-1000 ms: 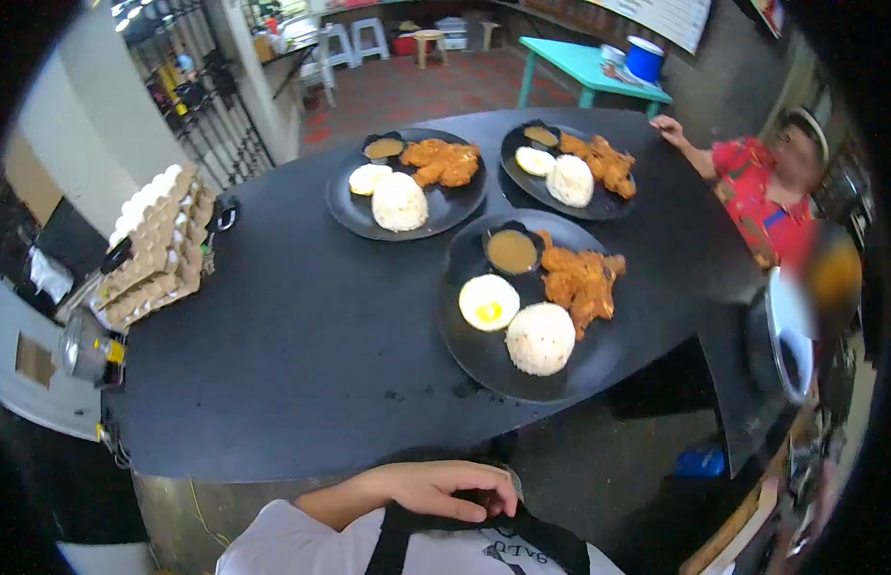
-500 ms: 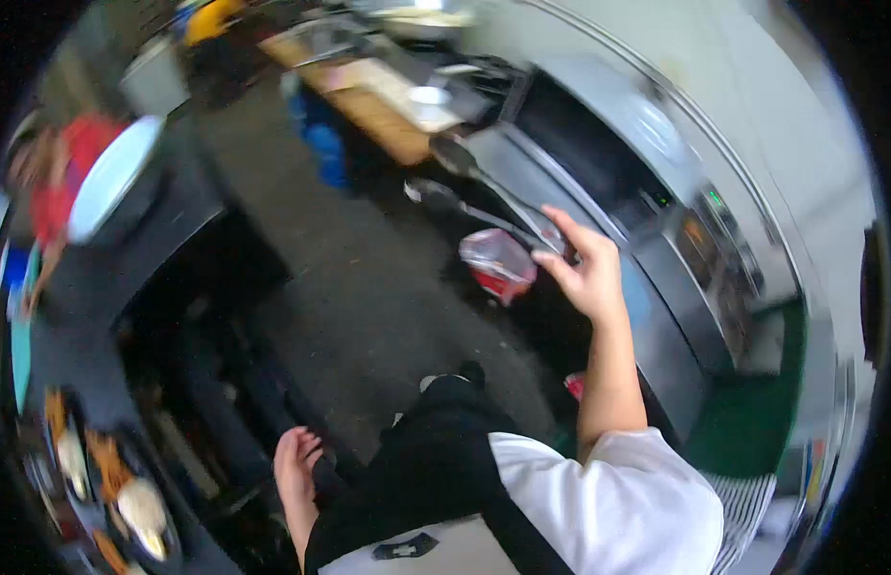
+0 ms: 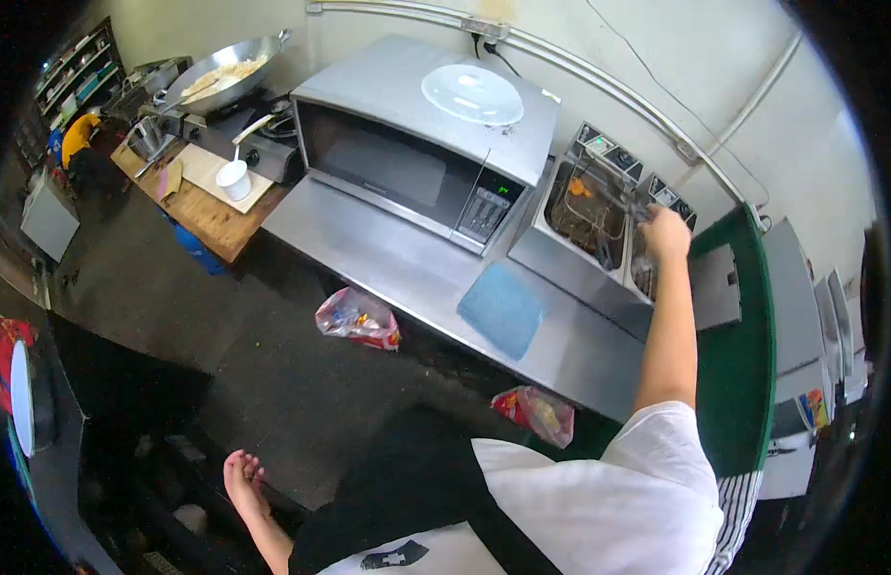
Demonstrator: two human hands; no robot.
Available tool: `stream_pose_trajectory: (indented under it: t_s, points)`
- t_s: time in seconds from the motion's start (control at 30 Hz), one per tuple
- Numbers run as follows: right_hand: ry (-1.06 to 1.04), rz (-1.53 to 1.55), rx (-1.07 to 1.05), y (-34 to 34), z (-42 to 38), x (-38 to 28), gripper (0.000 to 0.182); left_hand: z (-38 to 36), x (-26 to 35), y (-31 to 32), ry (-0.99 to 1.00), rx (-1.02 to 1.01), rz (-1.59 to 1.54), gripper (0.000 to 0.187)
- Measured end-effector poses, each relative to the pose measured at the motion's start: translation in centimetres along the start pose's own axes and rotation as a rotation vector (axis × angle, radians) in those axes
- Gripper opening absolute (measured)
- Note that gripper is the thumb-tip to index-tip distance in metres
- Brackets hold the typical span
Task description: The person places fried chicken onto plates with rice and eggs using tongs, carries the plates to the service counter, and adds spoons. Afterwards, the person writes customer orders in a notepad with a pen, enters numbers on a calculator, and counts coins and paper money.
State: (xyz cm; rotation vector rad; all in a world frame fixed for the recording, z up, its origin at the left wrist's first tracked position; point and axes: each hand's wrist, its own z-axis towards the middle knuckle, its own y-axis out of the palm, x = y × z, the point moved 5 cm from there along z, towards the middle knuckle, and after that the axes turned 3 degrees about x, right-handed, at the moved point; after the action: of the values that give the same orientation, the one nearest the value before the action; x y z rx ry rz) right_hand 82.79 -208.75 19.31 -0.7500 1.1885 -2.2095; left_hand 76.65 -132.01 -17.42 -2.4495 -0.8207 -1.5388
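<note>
My right hand (image 3: 666,233) reaches out over the deep fryer (image 3: 536,251), closed around a pair of metal tongs (image 3: 638,207). The tongs point down and left across the fryer basket (image 3: 601,213), their far ends hard to make out against its wires. Orange-brown food pieces (image 3: 580,187) show at the basket's far side. Low at the left, away from any surface, my left hand (image 3: 244,476) hangs with loosely curled fingers and holds nothing.
A microwave (image 3: 388,158) stands on the steel counter (image 3: 388,240), near a blue cloth (image 3: 503,309). Plastic bags (image 3: 359,318) hang below the front edge. Further left are a wooden table (image 3: 210,225), a white cup (image 3: 233,180) and a wok (image 3: 258,72) of food. A green panel (image 3: 733,383) borders the right.
My view has turned right toward the counter and fryer. The right hand has carried the tongs from above the floor and counter edge to the fryer. My left hand still hangs low.
</note>
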Motion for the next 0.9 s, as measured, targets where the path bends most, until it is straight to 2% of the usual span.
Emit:
stream_pose_trajectory:
  t_s: [0.07,0.2,0.3,0.43,0.47,0.5,0.57,0.63,0.67,0.7,0.73,0.77,0.8,0.83,0.9]
  points:
    - [-0.06,-0.066,-0.104,6.3,6.3,0.7,0.045,-0.5,-0.4,5.8,0.01,-0.075,0.011,0.019]
    - [-0.064,-0.158,-0.26,13.0,16.4,1.1,0.055,-1.6,-0.8,13.7,0.02,-0.13,0.032,0.013]
    - [-0.17,-0.216,-0.319,15.6,21.6,0.2,0.055,-1.5,-2.1,14.1,0.024,-0.125,0.034,0.012]
    - [-0.263,-0.139,-0.4,17.6,25.7,-2.1,0.05,-1.8,-0.3,11.1,0.057,0.053,0.076,0.012]
    - [-0.336,-0.22,-0.351,19.5,27.0,-2.2,0.049,-1.3,-0.6,8.9,0.078,0.028,0.048,0.012]
    - [-0.349,-0.209,-0.353,19.8,27.8,-1.6,0.047,-1.7,-0.1,7.4,0.074,0.131,0.122,0.012]
    - [-0.377,-0.188,-0.357,20.0,28.0,-1.3,0.044,-3.0,0.9,5.1,0.094,0.132,0.049,0.012]
    - [-0.265,-0.27,-0.266,17.5,26.6,-1.0,0.033,-5.1,3.2,1.5,0.179,0.186,0.049,0.01]
    - [-0.405,-0.3,-0.152,16.5,25.2,1.0,0.028,-6.1,5.7,-0.7,0.263,0.146,0.089,0.011]
    - [-0.378,-0.403,-0.206,16.8,26.2,1.6,0.03,-9.2,8.3,-3.9,0.356,0.174,0.12,0.012]
    - [-0.353,-0.133,-0.163,10.1,20.2,1.1,0.037,-11.5,11.1,-7.5,0.433,0.244,0.219,0.013]
    - [-0.235,0.062,-0.114,7.9,17.4,5.6,0.044,-13.2,14.5,-11.4,0.498,0.315,0.324,0.014]
    - [-0.254,0.496,-0.233,3.7,13.1,5.6,0.05,-16.7,17.6,-15.4,0.555,0.482,0.419,0.015]
    - [-0.295,0.668,-0.235,1.0,7.6,3.9,0.05,-19.6,20.1,-20.5,0.632,0.49,0.472,0.016]
    - [-0.362,0.759,-0.178,-4.4,-7.1,-1.7,0.05,-26.0,23.0,-30.6,0.677,0.606,0.453,0.017]
